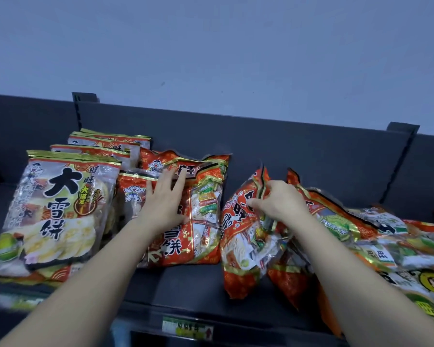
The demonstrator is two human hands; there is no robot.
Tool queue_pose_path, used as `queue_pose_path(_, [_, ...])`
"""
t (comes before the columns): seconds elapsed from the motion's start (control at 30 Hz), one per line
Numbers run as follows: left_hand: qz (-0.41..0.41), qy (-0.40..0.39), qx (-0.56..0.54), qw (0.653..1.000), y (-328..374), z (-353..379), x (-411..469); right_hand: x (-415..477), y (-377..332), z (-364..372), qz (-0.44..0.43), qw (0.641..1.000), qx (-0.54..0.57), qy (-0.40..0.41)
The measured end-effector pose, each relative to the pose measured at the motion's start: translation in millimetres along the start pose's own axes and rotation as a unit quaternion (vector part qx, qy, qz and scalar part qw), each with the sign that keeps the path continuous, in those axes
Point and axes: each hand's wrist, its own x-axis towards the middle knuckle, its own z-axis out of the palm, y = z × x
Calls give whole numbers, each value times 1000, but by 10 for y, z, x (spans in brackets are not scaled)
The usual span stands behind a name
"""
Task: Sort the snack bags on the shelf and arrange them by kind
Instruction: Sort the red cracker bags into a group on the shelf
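**My two hands on red snack bags on a dark shelf**

I am looking down along both bare forearms at a dark grey shelf (186,284) with snack bags on it.

My left hand (164,196) is flat and open, its fingers spread. The palm rests on the front of a red bag (203,221) that stands near the middle of the shelf. More red bags (133,194) of the same look stand just behind it and to its left.

My right hand (278,201) is curled over the top edge of another red bag (241,246). The thumb lies on the printed front and the fingers reach over the back, pinching the crinkled seam. This bag stands just to the right of the middle one and tilts to one side. Its bottom is on the shelf.

At the far left, a row of gold-topped clear bags (58,216) with large black characters stands upright, one behind another.

At the far right, a loose pile of mixed bags (376,234), some red and some green and white, lies flat and overlapping. It touches the bag I am gripping.

Behind everything runs the shelf's dark back panel (286,151), with a pale wall (211,46) above. A small price label (187,328) sits on the shelf's front edge.
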Motion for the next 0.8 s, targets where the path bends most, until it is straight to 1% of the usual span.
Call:
queue_pose_path(0.07, [-13,8,8,1000,7,2,-74,-31,-8,-5,-6,999,-38,-36])
queue_pose_path(0.13, [-25,-4,24,999,-9,12,-147,-55,-26,11,-9,994,-105,-42])
queue_pose_path(0.2, [-24,-51,45,997,-38,13,-202,-59,-43,47,-12,991,-133,9])
queue_pose_path(0.3, [-2,-152,104,983,-83,20,-241,-64,-103,89,-24,986,-145,77])
queue_pose_path(0.37, [10,-180,114,977,-123,43,-248,-66,-166,95,-46,981,-150,111])
queue_pose_path(0.53, [71,-126,104,984,-239,163,-244,-47,-300,16,-86,958,-185,202])
queue_pose_path(0.63, [80,-136,110,981,-272,158,-225,-88,-336,-23,-90,952,-194,221])
queue_pose_path(0.7, [72,-137,57,986,-213,66,-217,-136,-337,-2,-85,956,-186,210])
queue_pose_path(0.77, [71,-73,-32,994,-64,-88,-192,-197,-337,21,-83,963,-176,185])
queue_pose_path(0.8, [87,-36,-72,993,29,-165,-166,-223,-335,30,-87,966,-179,168])
